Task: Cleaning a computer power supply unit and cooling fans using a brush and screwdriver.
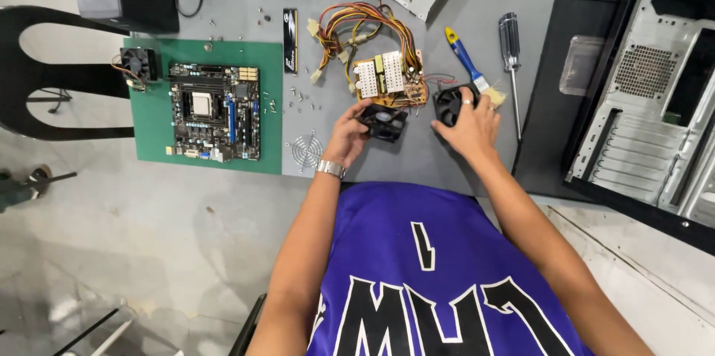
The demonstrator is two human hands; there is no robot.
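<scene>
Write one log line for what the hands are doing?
left hand: holds black fan | right hand: on second fan | nearby: brush, circuit board

Three black cooling fans: one [384,122] in the left hand, one [450,105] under the right, one [136,64] beside the mat. One motherboard [214,112], one power-supply circuit board [389,78], one screwdriver [511,58], one brush [469,65], one round fan grille [306,151], one open computer case [655,95].

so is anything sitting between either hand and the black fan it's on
Nothing visible. The left hand is already gripping one black fan, and the right hand rests directly on the other black fan. The power supply board lies just behind both fans, and the brush sits beside the right one.
</scene>
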